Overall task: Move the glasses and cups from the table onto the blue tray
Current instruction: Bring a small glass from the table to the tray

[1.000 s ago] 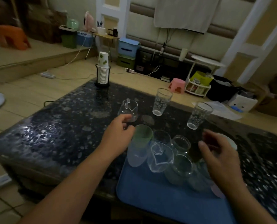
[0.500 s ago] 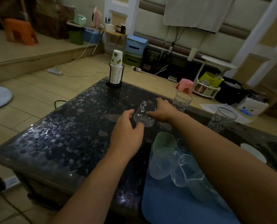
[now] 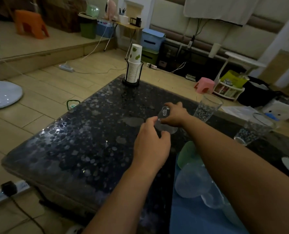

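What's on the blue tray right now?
On the blue tray: a green cup and clear glassware. The right forearm covers the rest, so no full count.

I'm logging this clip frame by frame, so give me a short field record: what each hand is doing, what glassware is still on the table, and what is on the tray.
right hand: gripping the small clear glass pitcher on the dark speckled table
left hand: fingertips at the pitcher's near side, grip unclear
still on table: two tall patterned clear glasses
blue tray: green-tinted cup, clear glassware partly hidden by the right arm
far corner: stack of white paper cups in a black holder
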